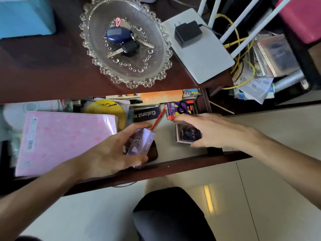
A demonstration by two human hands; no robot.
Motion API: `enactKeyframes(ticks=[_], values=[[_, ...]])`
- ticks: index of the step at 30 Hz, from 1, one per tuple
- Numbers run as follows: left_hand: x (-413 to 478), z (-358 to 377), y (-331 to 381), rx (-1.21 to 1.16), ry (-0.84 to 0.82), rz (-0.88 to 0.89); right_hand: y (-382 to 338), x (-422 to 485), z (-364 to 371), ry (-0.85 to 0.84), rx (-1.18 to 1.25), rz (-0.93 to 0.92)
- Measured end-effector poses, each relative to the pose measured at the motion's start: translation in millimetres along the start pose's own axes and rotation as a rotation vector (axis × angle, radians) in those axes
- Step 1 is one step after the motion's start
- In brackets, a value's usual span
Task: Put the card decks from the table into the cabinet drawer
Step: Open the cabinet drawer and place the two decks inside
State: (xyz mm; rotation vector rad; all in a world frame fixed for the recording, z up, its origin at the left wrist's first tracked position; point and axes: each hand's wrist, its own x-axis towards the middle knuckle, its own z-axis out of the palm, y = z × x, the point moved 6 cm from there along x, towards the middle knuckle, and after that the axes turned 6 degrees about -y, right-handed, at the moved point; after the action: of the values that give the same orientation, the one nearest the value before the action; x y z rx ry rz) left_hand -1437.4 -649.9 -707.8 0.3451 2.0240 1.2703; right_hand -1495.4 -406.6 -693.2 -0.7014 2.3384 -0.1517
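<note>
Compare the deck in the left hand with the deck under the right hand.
The lavender deck is pale with a white pattern; the dark deck is deep purple-black. The lavender deck is tilted, gripped by the left hand; the dark deck lies flat on the drawer floor, with the right hand over it. Both are small boxes inside the open drawer.

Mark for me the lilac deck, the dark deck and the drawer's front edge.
lilac deck [141, 142], head view: on its patterned face.
dark deck [188, 134], head view: on its top face.
drawer front edge [182, 165], head view: on the bare wooden rail.
</note>
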Motion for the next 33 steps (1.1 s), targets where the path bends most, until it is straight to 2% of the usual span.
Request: enactKeyframes(ticks=[4, 10, 17, 22, 29, 33], values=[[-0.3, -0.8, -2.7, 0.011, 0.073, -0.012, 5.1, 15.3, 3.4, 0.086, -0.284, -0.015], [-1.5, 0.3, -1.6, -0.067, 0.080, -0.009, 9.0, 23.6, 11.7, 0.134, -0.303, -0.080], [-0.9, 2.0, 4.5, -0.024, 0.053, 0.000, 18.6, 21.3, 12.0, 0.232, -0.402, -0.067], [7.0, 0.9, 8.3, -0.049, 0.000, 0.012, 19.2, 14.5, 7.3, 0.267, -0.345, -0.065], [20.3, -3.1, 15.4, 0.203, 0.015, -0.023, 12.8, 6.5, 1.5, 0.394, -0.357, -0.119], [25.4, -1.8, 23.8, 0.366, 0.041, -0.025, 10.6, 5.5, 1.4, 0.402, -0.364, -0.117]])
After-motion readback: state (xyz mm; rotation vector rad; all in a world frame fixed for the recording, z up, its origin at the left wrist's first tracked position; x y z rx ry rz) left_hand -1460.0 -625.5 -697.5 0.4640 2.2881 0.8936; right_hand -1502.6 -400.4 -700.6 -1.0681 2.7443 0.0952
